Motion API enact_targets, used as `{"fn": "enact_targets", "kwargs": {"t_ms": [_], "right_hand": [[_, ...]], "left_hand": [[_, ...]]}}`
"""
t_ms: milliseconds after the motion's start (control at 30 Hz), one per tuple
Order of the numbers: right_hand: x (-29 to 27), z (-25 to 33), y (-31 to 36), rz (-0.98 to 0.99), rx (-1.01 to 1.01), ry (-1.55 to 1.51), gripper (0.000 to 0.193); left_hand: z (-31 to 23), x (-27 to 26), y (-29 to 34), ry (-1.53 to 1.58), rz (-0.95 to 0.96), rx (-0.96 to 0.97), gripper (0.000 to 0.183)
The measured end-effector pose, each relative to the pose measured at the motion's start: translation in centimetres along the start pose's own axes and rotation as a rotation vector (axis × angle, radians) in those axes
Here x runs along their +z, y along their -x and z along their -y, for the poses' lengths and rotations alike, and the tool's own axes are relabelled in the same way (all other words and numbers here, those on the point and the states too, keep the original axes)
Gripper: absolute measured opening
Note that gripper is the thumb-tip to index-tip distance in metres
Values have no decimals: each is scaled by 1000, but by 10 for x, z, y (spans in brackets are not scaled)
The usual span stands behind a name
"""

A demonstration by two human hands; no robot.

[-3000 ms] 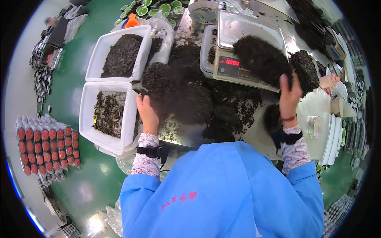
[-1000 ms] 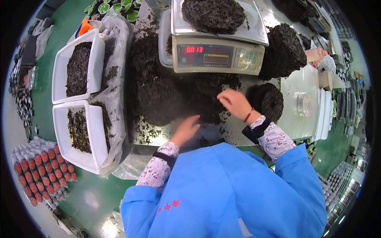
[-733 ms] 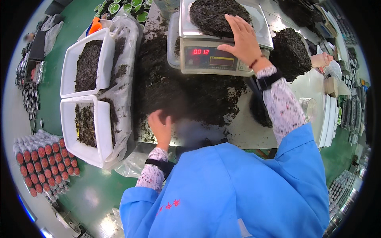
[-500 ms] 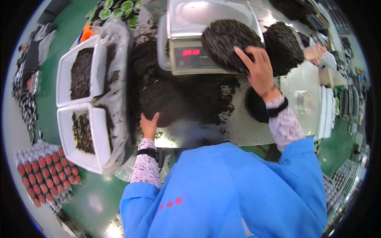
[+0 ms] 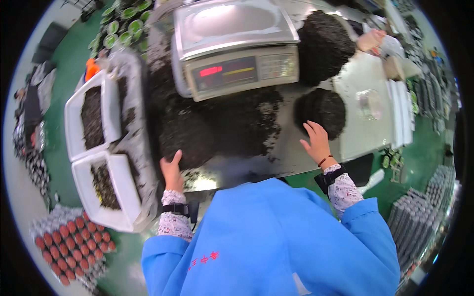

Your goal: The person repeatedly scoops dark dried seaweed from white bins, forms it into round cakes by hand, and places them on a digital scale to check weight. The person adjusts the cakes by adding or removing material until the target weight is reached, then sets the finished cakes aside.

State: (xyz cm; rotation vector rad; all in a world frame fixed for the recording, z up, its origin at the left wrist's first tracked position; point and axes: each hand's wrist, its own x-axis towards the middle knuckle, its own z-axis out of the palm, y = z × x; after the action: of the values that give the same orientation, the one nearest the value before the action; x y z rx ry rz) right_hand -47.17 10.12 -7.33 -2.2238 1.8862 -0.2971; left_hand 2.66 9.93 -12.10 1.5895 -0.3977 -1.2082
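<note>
My left hand [image 5: 172, 170] lies at the near-left edge of a round dark disc [image 5: 186, 138] of what looks like dried seaweed, thumb and fingers spread. The disc blends into dark crumbs, and I cannot tell whether the hand presses on it. My right hand [image 5: 317, 143] has its fingers apart at the near edge of another dark disc or short stack [image 5: 322, 112] on the table's right side. Beyond both hands stands a weighing scale [image 5: 239, 73] with a lit red display and a bare metal pan [image 5: 234, 23].
Right of the scale rises a larger dark stack [image 5: 323, 47]. A white board [image 5: 363, 111] lies farther right, carrying a clear round container [image 5: 369, 104]. Two white tubs, the far one [image 5: 93, 118] and the near one [image 5: 104, 187], hold dark flakes at the left. Loose crumbs [image 5: 256, 121] cover the middle.
My right hand has come down and toward me from beside the scale, where it held a dark disc; its fingers are now apart. My left hand stays by its disc. The view has shifted slightly.
</note>
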Motion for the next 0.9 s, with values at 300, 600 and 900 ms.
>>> {"fn": "enact_targets", "kwargs": {"t_ms": [300,600,900], "right_hand": [[-11,273,-89,283,-654,-594,80],[-53,307,-107,300,-446,-918,51],[-96,222,-171,-157,-28,-1573,33]], "left_hand": [[-110,32,96,447,590,-133,68],[-123,16,92,111,439,241,66],[-143,-24,80,599,83,218,46]]}}
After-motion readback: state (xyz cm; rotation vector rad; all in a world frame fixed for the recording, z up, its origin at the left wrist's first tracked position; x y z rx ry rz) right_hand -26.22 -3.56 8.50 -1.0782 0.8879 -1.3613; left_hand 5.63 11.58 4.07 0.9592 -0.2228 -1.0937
